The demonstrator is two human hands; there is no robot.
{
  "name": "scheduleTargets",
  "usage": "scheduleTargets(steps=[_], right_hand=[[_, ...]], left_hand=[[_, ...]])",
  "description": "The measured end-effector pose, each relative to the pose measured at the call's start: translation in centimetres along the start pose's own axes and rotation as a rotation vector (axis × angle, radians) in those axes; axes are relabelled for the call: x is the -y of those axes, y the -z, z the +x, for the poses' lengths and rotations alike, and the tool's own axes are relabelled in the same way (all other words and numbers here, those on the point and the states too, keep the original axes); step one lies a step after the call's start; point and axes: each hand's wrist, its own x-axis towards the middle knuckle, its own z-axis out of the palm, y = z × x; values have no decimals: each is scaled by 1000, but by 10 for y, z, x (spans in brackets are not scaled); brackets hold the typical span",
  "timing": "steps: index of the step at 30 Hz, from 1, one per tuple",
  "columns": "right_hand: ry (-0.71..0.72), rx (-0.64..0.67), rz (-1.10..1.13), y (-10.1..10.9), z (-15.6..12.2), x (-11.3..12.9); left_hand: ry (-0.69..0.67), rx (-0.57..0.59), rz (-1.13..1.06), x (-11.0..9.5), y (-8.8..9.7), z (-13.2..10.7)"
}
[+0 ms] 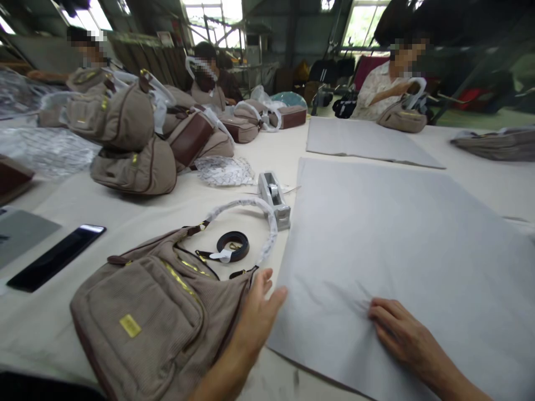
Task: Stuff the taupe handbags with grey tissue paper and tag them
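1. While its far left side bears a heap of taupe fabric bags [125, 128], the broad, off-white desk [37, 345] runs on beneath the two main pieces nearer the person.
2. Right of centre lies a large, flat, pale grey sheet of paper [397, 239], its left edge running near to far; its near right part leaves the view, so its long axis cannot be told.
3. On the near left, beside that edge, a taupe ribbed-fabric shoulder bag with dark brown trim [154, 312] lies front up, its body spreading to the near left, its white-wrapped handle [271, 223] arching to the far right.
4. Over the sheet's near left part is the bare right hand [401, 334], the nearer one to the paper: its fingers are curled together and seem to pinch it, creases fanning from their tips.
5. Nearer the bag is the bare left hand [257, 312], at its right side: thumb and fingers spread apart, gripping nothing, the bag to their left and the sheet to their right.
6. Just left of the sheet, farther off, stands a grey tape dispenser [285, 216].
7. Within the handle's arch lies a coiled dark brown strap [246, 248].
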Motion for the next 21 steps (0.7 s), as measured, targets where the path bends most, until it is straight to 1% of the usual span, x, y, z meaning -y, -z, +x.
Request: scheduleTargets(steps=[1, 2, 3, 4, 6, 9, 12, 14, 16, 17, 18, 19, 20, 21], right_hand=[[-1, -8, 3, 0, 0, 1], [-2, -18, 4, 0, 0, 3], [-1, -28, 4, 0, 0, 4], [-2, -41, 4, 1, 0, 5], [0, -74, 11, 2, 0, 6], [-13, -120, 35, -1, -3, 5], [-57, -107, 89, -7, -10, 2], [-102, -64, 165, -6, -13, 2], [-214, -15, 285, 1, -8, 5], [-307, 11, 368, 7, -1, 7], [-416, 31, 466, 13, 9, 11], [-528, 37, 567, 20, 21, 15], [-620, 29, 651, 27, 35, 20], [-683, 14, 704, 31, 48, 25]], left_hand=[[119, -8, 57, -3, -21, 14], [149, -34, 90, -5, -37, 29], [168, -33, 109, -5, -49, 45], [179, -27, 136, -5, -56, 59], [167, 2, 189, -4, -62, 80], [120, 17, 285, -2, -59, 92], [33, -22, 334, -10, -56, 92], [-61, -83, 331, -23, -57, 88], [-174, -127, 300, -42, -63, 77], [-234, -124, 284, -51, -67, 69], [-294, -95, 256, -60, -74, 59], [-351, -38, 204, -68, -81, 48], [-398, 47, 135, -73, -89, 37], [-421, 153, 39, -76, -96, 26]])
